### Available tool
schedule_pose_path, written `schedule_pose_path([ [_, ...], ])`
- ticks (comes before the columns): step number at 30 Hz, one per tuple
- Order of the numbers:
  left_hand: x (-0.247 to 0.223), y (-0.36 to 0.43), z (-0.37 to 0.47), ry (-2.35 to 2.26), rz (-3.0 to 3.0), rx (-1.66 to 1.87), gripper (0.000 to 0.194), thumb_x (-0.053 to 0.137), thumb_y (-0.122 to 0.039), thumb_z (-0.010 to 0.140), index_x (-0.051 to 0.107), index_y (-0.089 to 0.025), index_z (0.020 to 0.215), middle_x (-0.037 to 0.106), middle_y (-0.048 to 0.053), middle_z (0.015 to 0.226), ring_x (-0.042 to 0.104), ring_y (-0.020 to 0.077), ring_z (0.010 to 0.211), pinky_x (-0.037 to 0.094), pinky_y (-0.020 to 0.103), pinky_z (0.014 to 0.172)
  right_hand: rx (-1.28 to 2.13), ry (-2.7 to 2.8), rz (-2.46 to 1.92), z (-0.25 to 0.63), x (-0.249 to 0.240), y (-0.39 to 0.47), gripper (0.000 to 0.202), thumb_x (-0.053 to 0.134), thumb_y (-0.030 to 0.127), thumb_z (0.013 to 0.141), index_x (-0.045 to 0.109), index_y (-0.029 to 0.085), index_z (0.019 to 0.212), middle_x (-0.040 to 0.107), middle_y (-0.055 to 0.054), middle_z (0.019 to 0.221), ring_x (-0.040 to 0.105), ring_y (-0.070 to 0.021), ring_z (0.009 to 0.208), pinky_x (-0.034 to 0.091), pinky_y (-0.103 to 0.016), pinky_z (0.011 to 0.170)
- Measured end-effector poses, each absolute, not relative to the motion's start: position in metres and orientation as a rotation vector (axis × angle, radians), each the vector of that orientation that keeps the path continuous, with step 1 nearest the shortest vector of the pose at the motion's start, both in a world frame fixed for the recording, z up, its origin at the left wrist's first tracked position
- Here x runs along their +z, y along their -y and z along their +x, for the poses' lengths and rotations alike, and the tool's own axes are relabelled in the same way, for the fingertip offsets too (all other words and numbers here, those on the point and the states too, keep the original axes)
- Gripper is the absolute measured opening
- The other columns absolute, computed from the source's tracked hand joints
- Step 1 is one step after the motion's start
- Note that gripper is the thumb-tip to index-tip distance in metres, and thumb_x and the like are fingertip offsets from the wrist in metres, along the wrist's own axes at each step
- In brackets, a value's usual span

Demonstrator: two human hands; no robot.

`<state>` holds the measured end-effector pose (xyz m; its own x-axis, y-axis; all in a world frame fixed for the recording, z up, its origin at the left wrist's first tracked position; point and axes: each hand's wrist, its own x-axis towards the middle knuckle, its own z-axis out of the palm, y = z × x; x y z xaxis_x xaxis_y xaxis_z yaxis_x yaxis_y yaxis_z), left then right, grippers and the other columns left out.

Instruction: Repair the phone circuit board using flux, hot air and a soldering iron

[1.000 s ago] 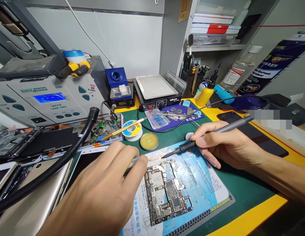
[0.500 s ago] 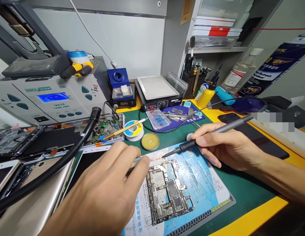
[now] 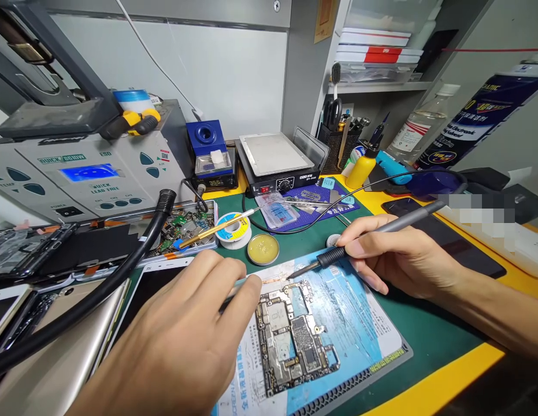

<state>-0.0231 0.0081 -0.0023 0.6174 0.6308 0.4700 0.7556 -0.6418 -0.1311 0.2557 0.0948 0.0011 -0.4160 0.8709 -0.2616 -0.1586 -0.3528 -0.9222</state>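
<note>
My right hand (image 3: 390, 254) grips a soldering iron (image 3: 407, 218) like a pen, its tip slanting down to the left. The tip touches or hovers just over the end of a thin copper-coloured strip (image 3: 272, 281) on the blue and white mat (image 3: 355, 323). My left hand (image 3: 177, 329) is closed, with a slim grey tool (image 3: 234, 287) between thumb and fingers; most of it is hidden. The copper strip runs out from those fingertips. Just in front of the iron's tip, a phone circuit board (image 3: 290, 341) lies flat on the mat.
Behind the mat are an open tin of yellowish paste (image 3: 263, 249) and a solder spool (image 3: 234, 231). A black hose (image 3: 134, 260) crosses the left side over phones. The iron's cable (image 3: 290, 232) loops behind my right hand. A hot plate (image 3: 277, 156) stands at the back.
The whole view has shifted slightly, so things sit a little further left. Both hands keep their grip, and the iron's tip stays by the copper strip.
</note>
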Motion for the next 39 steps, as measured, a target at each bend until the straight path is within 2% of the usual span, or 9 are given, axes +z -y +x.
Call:
schedule_pose_path([
  [7, -0.0023, -0.007, -0.0254, 1.132, -2.548, -0.564, 0.03, 0.047, 0.001, 0.087, 0.07, -0.015, 0.099, 0.063, 0.01, 0.089, 0.056, 0.0276, 0.087, 0.034, 0.038, 0.059, 1.842, 1.155, -1.065, 0.2546, 0.001, -0.0955, 0.012, 0.084, 0.018, 0.062, 0.086, 0.015, 0.074, 0.065, -0.004, 0.042, 0.054, -0.0116, 0.025, 0.039, -0.014, 0.027],
  [13, -0.0045, -0.0099, -0.0241, 1.119, -2.535, -0.585, 0.027, 0.049, 0.001, 0.088, 0.07, -0.013, 0.099, 0.063, 0.011, 0.09, 0.057, 0.0283, 0.088, 0.034, 0.038, 0.06, 1.822, 1.158, -1.047, 0.2548, 0.0021, -0.0947, 0.007, 0.081, 0.017, 0.061, 0.085, 0.017, 0.067, 0.063, -0.004, 0.039, 0.054, -0.013, 0.025, 0.039, -0.015, 0.027],
  [19, -0.0063, -0.0076, -0.0264, 1.114, -2.554, -0.608, 0.027, 0.049, 0.0, 0.089, 0.07, -0.013, 0.1, 0.062, 0.01, 0.09, 0.056, 0.0279, 0.088, 0.033, 0.038, 0.06, 1.843, 1.157, -1.04, 0.254, 0.0019, -0.0946, 0.011, 0.082, 0.018, 0.061, 0.086, 0.018, 0.072, 0.064, -0.004, 0.041, 0.055, -0.0132, 0.026, 0.04, -0.015, 0.027],
  [32, -0.0022, -0.0081, -0.0249, 1.095, -2.565, -0.576, 0.028, 0.049, 0.002, 0.089, 0.07, -0.013, 0.101, 0.064, 0.011, 0.093, 0.057, 0.0277, 0.091, 0.036, 0.038, 0.062, 1.851, 1.14, -1.03, 0.2534, 0.0039, -0.0948, 0.01, 0.08, 0.017, 0.063, 0.085, 0.016, 0.071, 0.065, -0.004, 0.042, 0.055, -0.013, 0.026, 0.039, -0.015, 0.028],
  [39, 0.001, -0.0101, -0.024, 1.107, -2.546, -0.581, 0.027, 0.049, 0.003, 0.087, 0.069, -0.014, 0.094, 0.064, 0.011, 0.09, 0.057, 0.0282, 0.09, 0.036, 0.038, 0.06, 1.841, 1.168, -1.016, 0.2541, 0.0036, -0.0947, 0.007, 0.078, 0.014, 0.064, 0.084, 0.014, 0.068, 0.064, -0.004, 0.04, 0.056, -0.0145, 0.026, 0.041, -0.017, 0.028],
])
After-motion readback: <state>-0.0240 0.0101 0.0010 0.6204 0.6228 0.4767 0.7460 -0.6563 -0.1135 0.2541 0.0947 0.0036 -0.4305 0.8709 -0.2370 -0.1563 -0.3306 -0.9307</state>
